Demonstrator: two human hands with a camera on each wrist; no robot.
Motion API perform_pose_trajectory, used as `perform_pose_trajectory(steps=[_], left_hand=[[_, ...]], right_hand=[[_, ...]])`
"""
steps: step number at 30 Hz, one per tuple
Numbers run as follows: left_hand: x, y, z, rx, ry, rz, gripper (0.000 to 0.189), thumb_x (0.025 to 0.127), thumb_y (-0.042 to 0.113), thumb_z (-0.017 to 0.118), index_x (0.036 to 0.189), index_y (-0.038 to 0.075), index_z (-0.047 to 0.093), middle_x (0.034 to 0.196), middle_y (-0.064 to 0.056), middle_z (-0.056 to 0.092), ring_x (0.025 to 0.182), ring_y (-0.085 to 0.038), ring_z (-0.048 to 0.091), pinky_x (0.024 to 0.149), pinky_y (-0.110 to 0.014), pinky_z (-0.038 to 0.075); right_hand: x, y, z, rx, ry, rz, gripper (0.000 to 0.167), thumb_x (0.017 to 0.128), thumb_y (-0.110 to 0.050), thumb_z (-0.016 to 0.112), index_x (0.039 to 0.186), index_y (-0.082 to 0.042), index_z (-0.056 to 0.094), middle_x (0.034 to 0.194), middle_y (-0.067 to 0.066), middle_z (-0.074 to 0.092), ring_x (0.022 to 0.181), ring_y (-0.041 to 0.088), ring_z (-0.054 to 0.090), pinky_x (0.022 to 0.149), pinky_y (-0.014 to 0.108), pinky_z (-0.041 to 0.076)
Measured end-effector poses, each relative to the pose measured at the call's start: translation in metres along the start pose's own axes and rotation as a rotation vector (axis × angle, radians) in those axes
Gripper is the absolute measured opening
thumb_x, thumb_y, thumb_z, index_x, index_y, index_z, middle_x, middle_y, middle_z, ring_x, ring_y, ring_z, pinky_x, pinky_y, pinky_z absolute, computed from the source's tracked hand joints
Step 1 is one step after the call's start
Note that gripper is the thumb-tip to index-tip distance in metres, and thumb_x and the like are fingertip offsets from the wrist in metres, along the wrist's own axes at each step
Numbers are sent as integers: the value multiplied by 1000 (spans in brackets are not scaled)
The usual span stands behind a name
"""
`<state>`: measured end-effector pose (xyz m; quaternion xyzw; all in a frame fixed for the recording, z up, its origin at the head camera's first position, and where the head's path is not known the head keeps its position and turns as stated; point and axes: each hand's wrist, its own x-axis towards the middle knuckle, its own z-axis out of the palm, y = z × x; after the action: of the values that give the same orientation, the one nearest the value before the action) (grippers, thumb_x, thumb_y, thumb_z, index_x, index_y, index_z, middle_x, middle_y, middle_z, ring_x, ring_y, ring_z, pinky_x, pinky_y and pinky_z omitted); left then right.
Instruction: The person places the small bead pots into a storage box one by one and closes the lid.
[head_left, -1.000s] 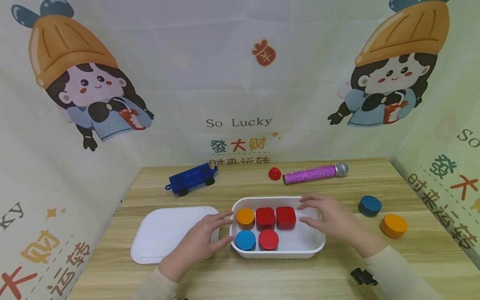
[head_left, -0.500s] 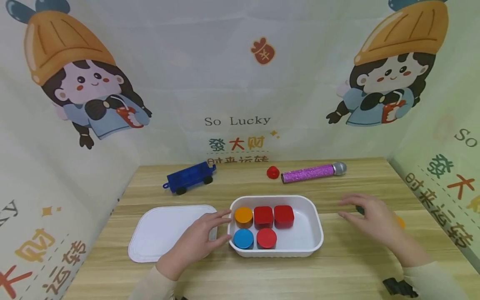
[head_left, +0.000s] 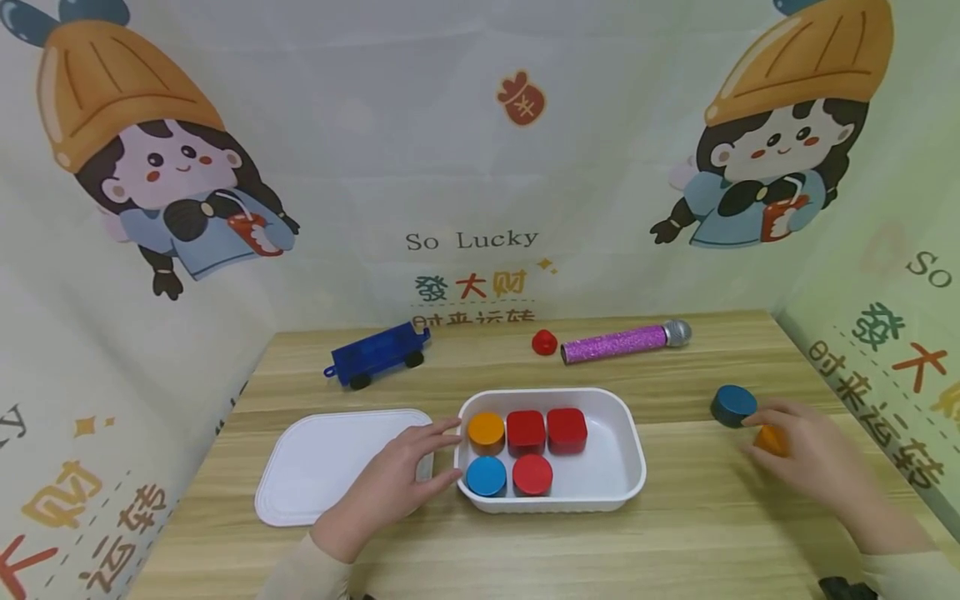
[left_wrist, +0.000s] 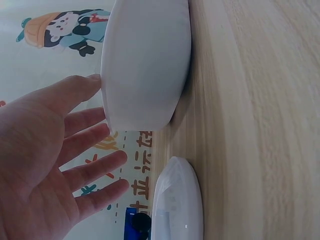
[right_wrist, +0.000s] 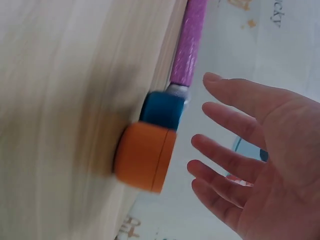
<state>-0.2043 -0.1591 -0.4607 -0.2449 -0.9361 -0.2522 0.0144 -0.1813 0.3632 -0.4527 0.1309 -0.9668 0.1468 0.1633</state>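
A white plastic box [head_left: 600, 467] stands mid-table, holding an orange round block [head_left: 486, 432], a blue round block [head_left: 486, 476], a red round block [head_left: 532, 474] and two red rounded-square blocks [head_left: 567, 430]. With fingers spread, my left hand [head_left: 397, 479] touches the box's left rim. My right hand [head_left: 813, 458] hovers over a second orange round block [head_left: 771, 440], partly hiding it. In the right wrist view its relaxed fingers are apart from that orange block [right_wrist: 145, 156], and nothing lies between them. A dark blue round block [head_left: 733, 405] sits just behind.
Left of the box lies a white lid [head_left: 330, 467], partly behind my left hand. Toward the back are a blue toy wagon [head_left: 378, 354], a small red piece [head_left: 544, 342] and a glittery purple toy microphone [head_left: 622, 342]. A printed cloth [head_left: 360, 167] hangs behind the table.
My right hand has moved from the box's right side rightward to above the orange block on the table. My left hand has stayed at the box rim.
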Motion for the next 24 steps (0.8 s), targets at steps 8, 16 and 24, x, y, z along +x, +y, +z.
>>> perform_pose_trajectory(steps=[8,16,24], left_hand=[[1,1,-1,-22,-11,-16,44,94,37,77,133,17,71,153,1,57,139,-31,55,116,-55,46],[0,1,0,-18,-14,-16,44,94,37,77,132,17,71,153,1,57,137,-31,56,115,-55,46],[1,1,0,-20,-8,-14,44,94,36,77,132,16,71,153,1,57,138,-31,56,115,-55,46]], right_hand=[[-9,19,-1,-55,-48,79,38,76,-23,91,102,-1,76,118,37,66,103,57,63,85,67,54],[-14,29,-3,-85,-93,130,44,79,-30,89,107,2,76,118,37,67,103,57,63,84,68,53],[-14,33,-3,-41,-71,132,36,81,-23,88,105,0,76,109,31,72,90,46,68,74,60,57]])
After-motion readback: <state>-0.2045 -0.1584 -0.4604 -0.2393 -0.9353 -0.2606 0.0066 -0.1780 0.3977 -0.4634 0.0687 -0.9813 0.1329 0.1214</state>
